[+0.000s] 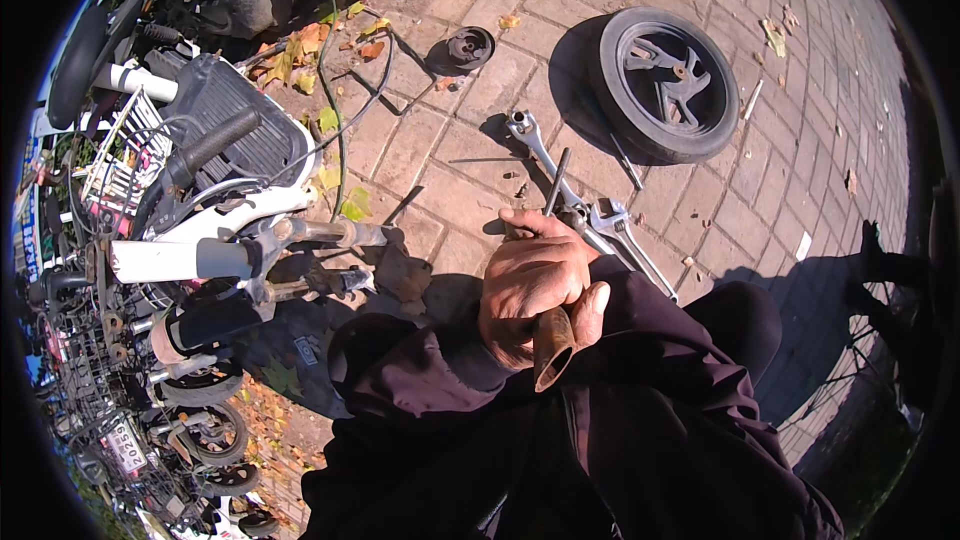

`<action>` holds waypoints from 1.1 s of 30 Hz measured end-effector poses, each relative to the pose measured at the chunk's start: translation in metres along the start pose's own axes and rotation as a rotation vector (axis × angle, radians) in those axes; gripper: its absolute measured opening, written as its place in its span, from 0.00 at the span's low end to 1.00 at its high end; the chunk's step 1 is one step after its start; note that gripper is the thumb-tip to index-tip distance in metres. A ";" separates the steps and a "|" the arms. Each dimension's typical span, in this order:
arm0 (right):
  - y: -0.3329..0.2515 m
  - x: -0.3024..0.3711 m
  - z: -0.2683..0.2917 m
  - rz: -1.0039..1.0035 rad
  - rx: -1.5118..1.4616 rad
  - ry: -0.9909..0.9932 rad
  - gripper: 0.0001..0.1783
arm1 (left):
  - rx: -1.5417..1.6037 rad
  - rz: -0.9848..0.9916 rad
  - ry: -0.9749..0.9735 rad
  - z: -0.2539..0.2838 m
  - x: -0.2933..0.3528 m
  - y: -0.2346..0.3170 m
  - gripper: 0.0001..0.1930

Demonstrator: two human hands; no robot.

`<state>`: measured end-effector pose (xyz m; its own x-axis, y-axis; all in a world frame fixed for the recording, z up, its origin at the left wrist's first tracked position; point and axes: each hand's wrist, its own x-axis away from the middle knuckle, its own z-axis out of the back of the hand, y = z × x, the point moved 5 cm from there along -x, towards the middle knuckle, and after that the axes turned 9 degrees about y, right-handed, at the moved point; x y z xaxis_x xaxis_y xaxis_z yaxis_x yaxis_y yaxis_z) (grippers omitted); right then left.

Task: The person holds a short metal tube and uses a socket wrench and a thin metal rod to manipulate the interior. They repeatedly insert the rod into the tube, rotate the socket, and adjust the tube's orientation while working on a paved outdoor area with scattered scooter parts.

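Observation:
My left hand (525,285) is closed around a rusty metal pipe (551,355), whose hollow end points toward my lap. My right hand (545,223) overlaps it from the right, with bent fingers over the pipe's far part; most of it is hidden. A thin dark rod (559,180) rises just beyond my fingers; I cannot tell whether it is held. On the bricks past my hands lie a long socket wrench (535,140) and an adjustable wrench (612,222). To my left, the bare fork (330,231) of a white scooter (225,210) reaches toward my hands.
A small black wheel with its tyre (665,85) lies at the far right, with a thin metal rod (627,162) beside it. A round dark hub part (468,47) sits farther off. Cables (340,140) trail by the scooter. More parked two-wheelers (200,430) stand at lower left.

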<state>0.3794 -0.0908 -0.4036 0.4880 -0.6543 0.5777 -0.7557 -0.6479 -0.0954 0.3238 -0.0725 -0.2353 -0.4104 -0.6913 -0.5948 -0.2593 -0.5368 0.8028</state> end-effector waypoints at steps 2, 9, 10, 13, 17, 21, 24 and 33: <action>0.000 0.008 -0.008 0.149 0.161 0.251 0.19 | 0.021 0.007 0.024 0.000 0.000 0.000 0.14; -0.010 0.040 -0.012 0.340 0.302 0.318 0.23 | 0.041 0.006 0.030 0.000 0.001 0.001 0.13; -0.008 0.031 -0.008 0.268 0.263 0.264 0.22 | 0.033 0.025 0.044 0.002 0.002 0.001 0.13; 0.000 0.000 0.005 0.138 0.150 0.205 0.21 | -0.012 0.176 0.076 0.009 -0.001 0.000 0.15; -0.007 -0.002 0.006 0.320 0.144 0.186 0.26 | 0.268 0.442 0.473 0.043 -0.017 -0.017 0.24; -0.021 0.036 -0.030 0.434 0.568 0.102 0.28 | 0.643 0.653 0.856 0.101 -0.032 -0.056 0.21; -0.034 0.061 -0.057 0.570 1.060 0.213 0.27 | 0.925 0.896 1.003 0.119 -0.021 -0.088 0.21; -0.044 0.106 -0.092 1.436 2.268 0.304 0.12 | 0.781 1.362 1.158 0.105 0.014 -0.125 0.24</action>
<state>0.4239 -0.0959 -0.2641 0.2569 -0.8624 -0.4362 0.8489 0.4171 -0.3247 0.2586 0.0353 -0.3397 -0.0439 -0.5000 0.8649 -0.7186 0.6172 0.3203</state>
